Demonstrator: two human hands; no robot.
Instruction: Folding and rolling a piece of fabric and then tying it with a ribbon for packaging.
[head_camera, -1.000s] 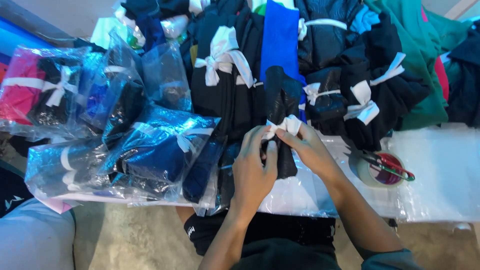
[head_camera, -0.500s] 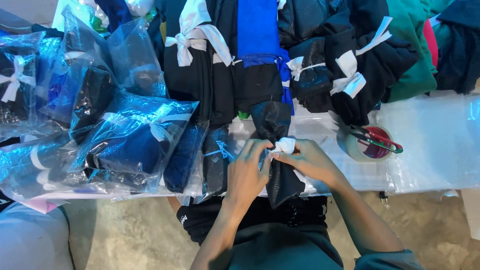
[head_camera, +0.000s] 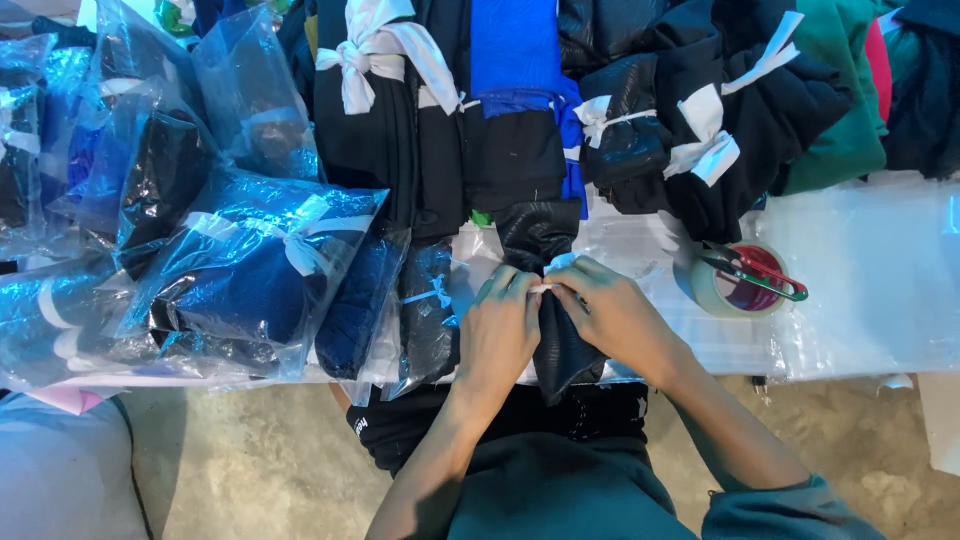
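Head view looks straight down on your two hands, which meet over a rolled black garment (head_camera: 545, 300) at the near edge of the surface (head_camera: 880, 290). The roll lies pointing away from you, its far end touching the pile of tied bundles and its near end hanging just over the edge toward your lap. A white strip (head_camera: 553, 275) crosses the middle of the roll. Your left hand (head_camera: 500, 335) is closed around the roll from the left, fingertips pinching the strip. Your right hand (head_camera: 610, 315) comes in from the right, thumb and forefinger pressed together on the same strip, so both hands touch each other at the knot.

Just right of your right hand, a roll of tape (head_camera: 738, 282) sits on the clear plastic sheet covering the surface, with a pair of scissors (head_camera: 755, 270), red and green at the handles, lying across it. Left of your left hand, blue and black garments in clear plastic bags (head_camera: 250, 275) are heaped together. Beyond the roll, black and blue bundles tied with white strips (head_camera: 390, 60) are stacked side by side, and a green garment (head_camera: 840, 130) lies at the far right.
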